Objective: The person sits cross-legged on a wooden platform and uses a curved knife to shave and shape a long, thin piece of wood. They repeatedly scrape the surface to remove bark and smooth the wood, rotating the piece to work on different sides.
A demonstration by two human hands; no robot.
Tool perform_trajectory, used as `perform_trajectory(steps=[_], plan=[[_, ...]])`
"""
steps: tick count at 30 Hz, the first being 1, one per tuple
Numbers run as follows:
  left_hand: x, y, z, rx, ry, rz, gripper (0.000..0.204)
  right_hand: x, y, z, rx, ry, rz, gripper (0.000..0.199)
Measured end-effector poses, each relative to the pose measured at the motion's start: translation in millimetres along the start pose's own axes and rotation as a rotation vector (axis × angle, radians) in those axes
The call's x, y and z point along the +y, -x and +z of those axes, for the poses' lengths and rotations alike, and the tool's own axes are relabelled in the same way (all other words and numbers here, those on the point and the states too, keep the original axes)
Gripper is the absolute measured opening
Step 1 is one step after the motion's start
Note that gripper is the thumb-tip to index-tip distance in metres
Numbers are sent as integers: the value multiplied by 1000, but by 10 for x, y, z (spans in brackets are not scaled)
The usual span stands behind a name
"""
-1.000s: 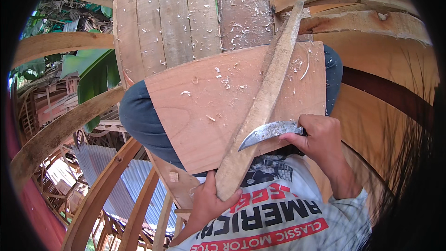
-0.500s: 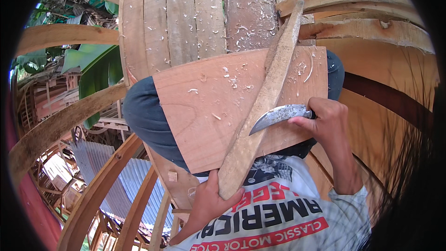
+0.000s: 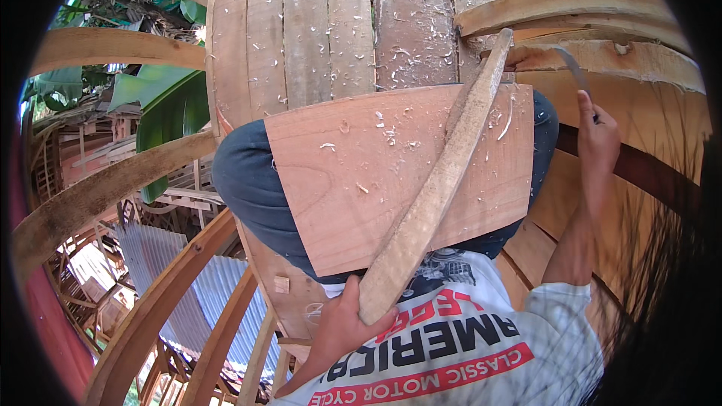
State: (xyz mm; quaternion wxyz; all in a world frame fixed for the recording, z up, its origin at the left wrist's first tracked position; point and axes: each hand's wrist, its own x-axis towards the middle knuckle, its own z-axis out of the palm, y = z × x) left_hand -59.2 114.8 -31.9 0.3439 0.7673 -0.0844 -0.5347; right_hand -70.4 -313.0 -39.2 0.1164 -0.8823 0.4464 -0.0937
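A long, narrow piece of wood [image 3: 444,173] with a tapered far end slants across a flat reddish board [image 3: 353,188] on my lap. My left hand [image 3: 347,327] grips its near end, close to my shirt, with the thumb on one side and fingers on the other. Out to the right, my right hand [image 3: 600,135] is closed round the handle of a knife [image 3: 573,68]. The curved blade points up and away, apart from the wood. Most of the handle is hidden in my fist. Small curled shavings [image 3: 389,135] lie on the board.
Planks [image 3: 304,37] strewn with shavings stretch out ahead of me. Curved wooden ribs [image 3: 113,49] rise on both sides, with wide side planking [image 3: 647,120] at right. Beyond the left ribs are corrugated sheets [image 3: 169,278] and a large green leaf [image 3: 177,105].
My right hand has swung the knife off the wood, up and out to the right. The left hand keeps its grip, and the wood's far end has shifted slightly right and nearer.
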Motion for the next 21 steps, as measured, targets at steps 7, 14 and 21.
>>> perform_trajectory(steps=[7,14,21], plan=[[179,-135,29,43,121,40,62,-120,218,-167,-321,-266,-210,42],[157,288,-317,223,131,43,63,-502,822,303,-694,-829,-99,9],[694,329,-477,648,-156,209,67,-573,750,418,-747,-976,-474,30]])
